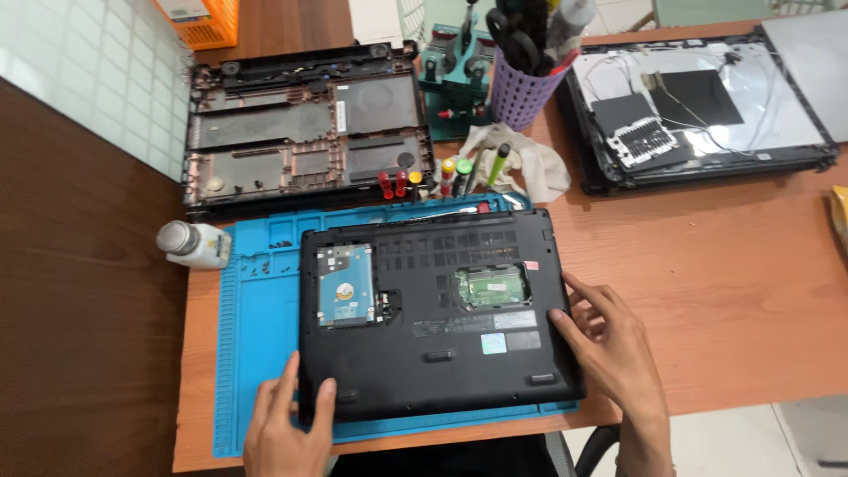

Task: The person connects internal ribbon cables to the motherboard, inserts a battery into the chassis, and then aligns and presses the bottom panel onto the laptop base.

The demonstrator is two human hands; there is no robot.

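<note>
Your black plastic laptop [433,318] lies upside down on the blue silicone repair mat [256,327], near the front edge of the wooden table [707,265], with two covers off: the silver hard drive [344,285] shows in the left bay and the green memory board [493,287] in the right one.

Your left hand [287,428] rests at the near left corner, fingers spread, thumb and forefinger lying on the case edge. Your right hand [609,344] sits against the right edge, fingers spread and fingertips touching the side wall. Neither hand pinches anything.

To handle the case well from here, I would judge it best to keep both hands on the outer rim only. Keep your fingers away from the open bays, since the drive and the board look unprotected. Press evenly on both sides so the body does not twist, and keep it flat on the mat, where it should slide little.

Mind the small dark specks, probably screws, on the mat's left compartments [265,261], and the white plastic bottle [193,243] lying on its side just beyond the mat's far left corner. The screwdrivers with coloured handles [424,181] lie just past the laptop's far edge, so do not push it that way.
</note>
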